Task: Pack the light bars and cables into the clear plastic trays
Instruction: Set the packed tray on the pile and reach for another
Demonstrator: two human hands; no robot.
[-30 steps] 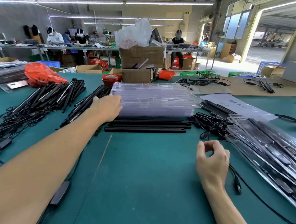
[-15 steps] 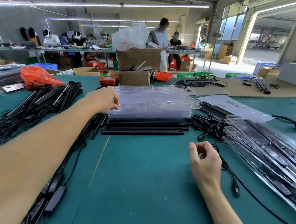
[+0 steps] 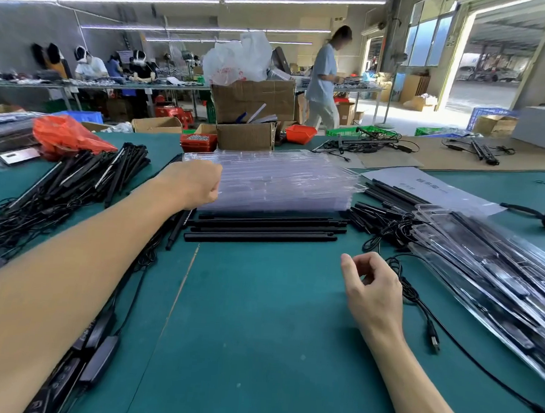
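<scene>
So nearest to us, our right hand (image 3: 373, 287) hovers over the green table (image 3: 255, 334), fingers loosely curled, thumb close to the forefinger, holding nothing as far as we can see. A black cable (image 3: 418, 310) with a USB plug lies just to its right. Further out, a row of light bars (image 3: 263, 230) lies left-to-right across our view. Our left hand (image 3: 195, 183) is right at the near left corner of the stack of clear trays (image 3: 282, 181) behind them, fingers curled under; we can't tell if they're actually pinching a tray edge. The left hand's clearly the closer one. Filled trays (image 3: 492, 276) sit on the right. The paper sheet (image 3: 433, 188) has print, unreadable.
</scene>
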